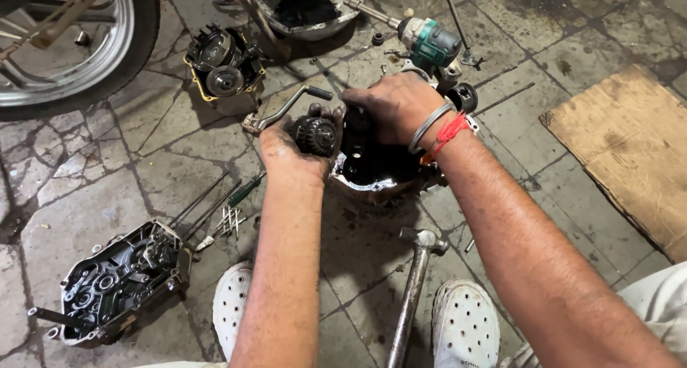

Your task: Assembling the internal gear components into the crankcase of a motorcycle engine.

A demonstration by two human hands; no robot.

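My left hand [290, 150] cups a dark, greasy toothed gear [317, 134] at the left rim of an open engine casing [372, 182] that sits on the floor between my arms. My right hand [393, 107] reaches down into the casing from above, its fingers curled inside; what they touch is hidden. On that wrist sit a metal bangle and a red thread. The inside of the casing is black with oil.
A crankcase half [118, 278] lies at lower left beside long rods and a screwdriver [247, 189]. A hammer [415, 282] rests between my white shoes. A kick lever [286, 107], green power tool [429, 42], metal pan, motorcycle wheel [71, 60] and wooden board [630, 146] surround the work.
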